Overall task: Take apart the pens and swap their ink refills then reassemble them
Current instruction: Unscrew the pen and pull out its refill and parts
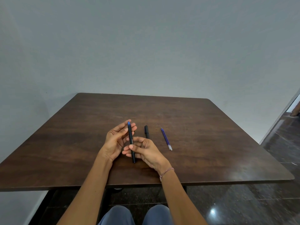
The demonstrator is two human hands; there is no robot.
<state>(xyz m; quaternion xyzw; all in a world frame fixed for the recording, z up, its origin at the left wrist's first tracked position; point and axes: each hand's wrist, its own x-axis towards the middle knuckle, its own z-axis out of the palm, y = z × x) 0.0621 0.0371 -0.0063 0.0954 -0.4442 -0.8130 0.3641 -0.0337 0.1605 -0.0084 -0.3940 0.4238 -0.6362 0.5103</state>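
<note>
**One pen in the hands, one pen and two refills on the table**

Head view: a person sits at a dark wooden table [211,135] with both forearms stretched over its near edge. A black pen [131,140] with a blue tip at its far end is held above the middle of the table, its length running from 6 o'clock to 12 o'clock. The right hand [146,151] pinches the pen's lower half between the thumb and curled fingers. The left hand [116,140] is spread with its palm turned toward the pen; its nearly straight fingers lie behind the pen's upper part and its thumb is near the barrel, but it does not close round it.

At 3 o'clock from the held pen, a second black pen [146,132] lies on the table, its near end hidden behind the right hand. Further out at 3 o'clock, apart from that pen, two thin blue refills [166,139] lie side by side, touching — their clear ends point toward 5 o'clock.

A braided bracelet [167,172] circles the right wrist. A plain grey wall [146,46] stands at 12 o'clock behind the table, and dark glossy floor [276,200] shows at 4 o'clock.
</note>
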